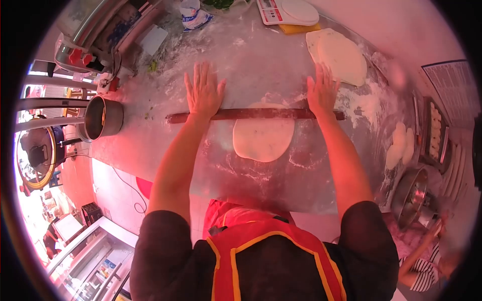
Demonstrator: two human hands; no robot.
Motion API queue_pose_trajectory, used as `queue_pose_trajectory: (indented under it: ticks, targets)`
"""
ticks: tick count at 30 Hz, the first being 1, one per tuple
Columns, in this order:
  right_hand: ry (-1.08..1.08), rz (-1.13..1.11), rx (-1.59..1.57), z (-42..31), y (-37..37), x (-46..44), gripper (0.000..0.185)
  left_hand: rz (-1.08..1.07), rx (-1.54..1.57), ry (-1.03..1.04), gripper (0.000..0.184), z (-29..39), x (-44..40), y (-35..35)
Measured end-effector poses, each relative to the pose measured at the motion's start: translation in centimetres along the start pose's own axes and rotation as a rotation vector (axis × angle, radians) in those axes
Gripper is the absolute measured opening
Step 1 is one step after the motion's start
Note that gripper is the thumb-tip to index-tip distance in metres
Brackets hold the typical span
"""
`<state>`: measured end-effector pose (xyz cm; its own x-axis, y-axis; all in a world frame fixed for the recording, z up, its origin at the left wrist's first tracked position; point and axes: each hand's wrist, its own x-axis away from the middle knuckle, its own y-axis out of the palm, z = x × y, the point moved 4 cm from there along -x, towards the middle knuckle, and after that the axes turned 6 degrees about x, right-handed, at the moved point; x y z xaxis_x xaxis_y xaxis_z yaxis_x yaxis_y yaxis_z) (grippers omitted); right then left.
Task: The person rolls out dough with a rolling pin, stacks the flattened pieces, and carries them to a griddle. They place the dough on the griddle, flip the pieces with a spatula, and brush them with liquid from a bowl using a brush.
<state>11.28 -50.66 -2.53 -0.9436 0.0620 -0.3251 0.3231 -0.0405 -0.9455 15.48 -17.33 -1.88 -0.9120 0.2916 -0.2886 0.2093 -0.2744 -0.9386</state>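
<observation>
A dark wooden rolling pin (228, 114) lies crosswise over the upper part of a flat, rounded sheet of dough (263, 140). My left hand (205, 91) rests with its palm over the pin's left part, fingers stretched forward. Over the right part lies my right hand (322, 93), also flat with fingers extended. Neither hand wraps round the pin. Just beyond my right fingertips is a stack of flattened dough sheets (341, 57). A bit of dough shows on the far side of the pin.
The floured metal table (150, 130) holds a pot (104, 118) at left, a kitchen scale (288, 11) at the back and pale dough pieces (400, 145) at right. A tray of pieces (435, 130) and a metal bowl (409, 195) stand farther right. Another person's striped sleeve (426, 273) is lower right.
</observation>
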Motion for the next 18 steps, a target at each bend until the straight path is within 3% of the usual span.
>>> queue_pose_trajectory:
  ticks: [2, 8, 10, 13, 15, 18]
  targets:
    - [-0.073, -0.023, -0.108, -0.4, -0.9, 0.3, 0.054, 0.026, -0.030, 0.027, 0.057, 0.2, 1.0, -0.6]
    - [-0.128, -0.315, -0.232, -1.2, -8.2, 23.0, 0.061, -0.276, 0.242, -0.092, 0.076, 3.2, 22.9, -4.7]
    - [-0.117, -0.297, -0.223, -1.6, -8.3, 22.9, 0.061, -0.358, 0.249, -0.131, 0.077, 3.6, 24.9, -5.1]
    - [-0.124, -0.223, -0.237, -1.4, -5.5, 17.0, 0.061, -0.242, 0.225, -0.074, 0.068, 2.1, 17.7, -3.5]
    - [-0.104, -0.247, -0.109, -1.1, -3.1, 11.4, 0.058, -0.293, 0.178, -0.103, 0.063, 0.9, 11.8, -2.2]
    - [-0.102, -0.117, -0.006, -1.0, -1.0, 2.3, 0.055, -0.075, 0.029, 0.006, 0.064, -0.5, 2.5, -0.7]
